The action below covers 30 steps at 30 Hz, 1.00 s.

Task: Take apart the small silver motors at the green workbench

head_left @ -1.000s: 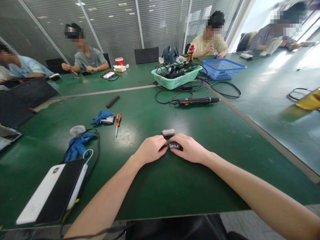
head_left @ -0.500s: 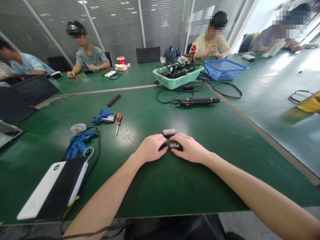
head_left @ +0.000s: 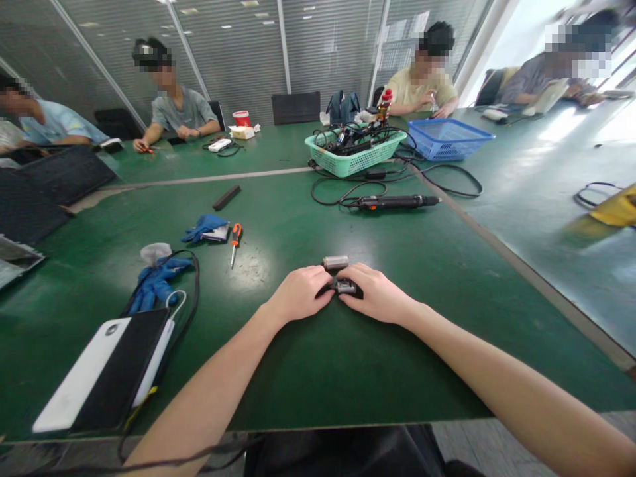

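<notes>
My left hand and my right hand meet above the table's near half, fingers curled inward. Between them is a small black-and-grey device, gripped from both sides. Its grey middle with dark openings shows; its ends are covered by my fingers, and I cannot tell whether it is one piece or two. Just beyond my fingertips a short silver metal cylinder lies on its side on the green table.
An orange-handled screwdriver, blue gloves and a white-and-black power bank-like slab lie left. Ahead are a corded electric screwdriver, a green basket of cables and a blue basket. Several people sit around the table.
Both hands stay in place around the device, which is tilted very slightly differently. The silver cylinder has not moved on the table.
</notes>
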{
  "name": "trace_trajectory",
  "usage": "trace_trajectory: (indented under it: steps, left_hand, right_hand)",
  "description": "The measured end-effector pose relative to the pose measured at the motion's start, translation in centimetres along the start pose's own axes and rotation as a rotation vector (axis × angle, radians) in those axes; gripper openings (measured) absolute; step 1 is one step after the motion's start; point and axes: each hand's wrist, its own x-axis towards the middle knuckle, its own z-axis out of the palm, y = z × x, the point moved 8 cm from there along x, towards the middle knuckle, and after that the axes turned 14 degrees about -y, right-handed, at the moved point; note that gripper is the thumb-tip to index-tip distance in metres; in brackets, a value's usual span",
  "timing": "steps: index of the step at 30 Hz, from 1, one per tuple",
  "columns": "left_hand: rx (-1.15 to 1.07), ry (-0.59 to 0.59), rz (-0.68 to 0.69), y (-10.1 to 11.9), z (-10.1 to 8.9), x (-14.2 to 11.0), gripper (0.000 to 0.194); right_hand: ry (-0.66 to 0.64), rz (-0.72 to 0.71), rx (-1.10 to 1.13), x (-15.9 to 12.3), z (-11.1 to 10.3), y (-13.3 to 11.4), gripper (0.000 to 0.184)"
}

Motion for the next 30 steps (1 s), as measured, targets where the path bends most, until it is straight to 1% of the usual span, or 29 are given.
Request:
trace_trajectory:
  steps: [15,24,30]
  left_hand:
    - [0.022,-0.014,0.014,0.00,0.12,0.07,0.016]
    - [0.026,-0.030,0.047,0.32,0.24,0.01,0.018]
    - [0.008,-0.037,0.049,0.49,0.10,-0.06,0.014]
  right_hand:
    - [0.006,0.002,-0.003,0.03,-0.18,-0.07,0.027]
    - [-0.002,-0.017,-0.019,0.00,-0.12,-0.46,0.033]
    - [-0.020,-0.021,-0.026,0.02,-0.01,-0.54,0.027]
